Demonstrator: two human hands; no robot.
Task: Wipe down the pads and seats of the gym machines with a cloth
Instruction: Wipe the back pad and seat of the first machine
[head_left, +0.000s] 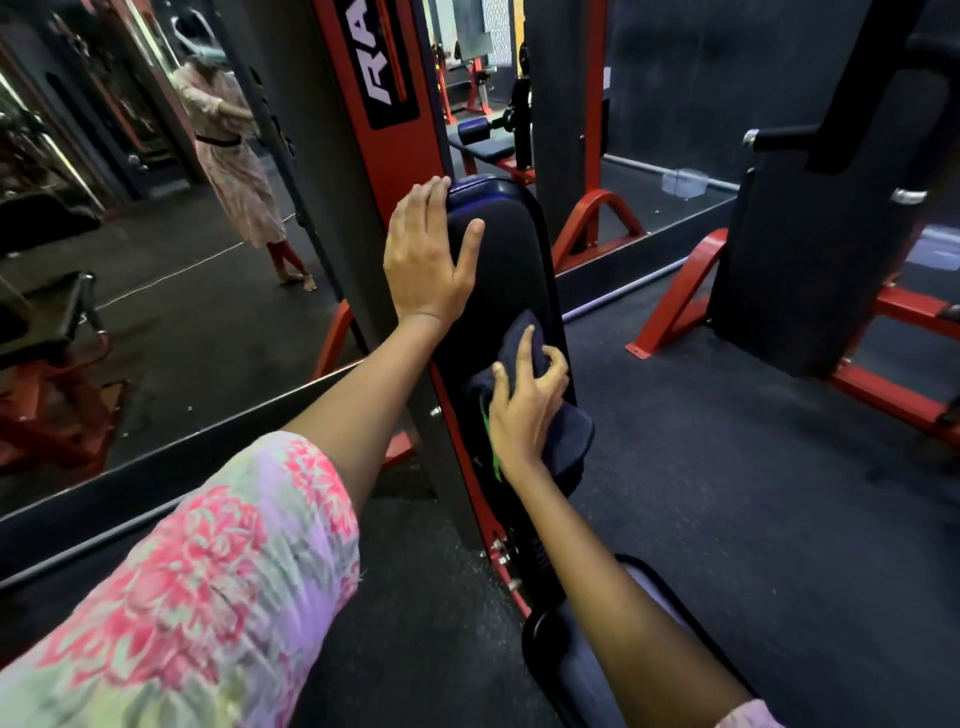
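Gym machine, red upright frame (410, 130): set against a mirrored wall (171, 291), with a long black back pad bolted to its front and a seat below.

Back pad (511, 270): upright, narrow, glossy black. This is judged to be the surface in hand; its lower half is being wiped, its upper half is steadied.

Seat pad (566, 670): black, at the foot of the back pad, partly hidden by the right forearm. It is judged not yet reached by the wiping.

Left hand (426, 260): laid flat and spread wide on the upper left edge of the back pad, thumb across the face; nothing is held.

Right hand (524, 410): fingers spread over the cloth, which is pressed to the pad's lower right.

Cloth (569, 441): dark navy, bunched, with a green edge showing by the wrist; it lies under and around the right hand, touching the pad.

Next move, as judged: the cloth is to be drawn along the remaining pad face, then carried down to the seat, with pressure kept even.
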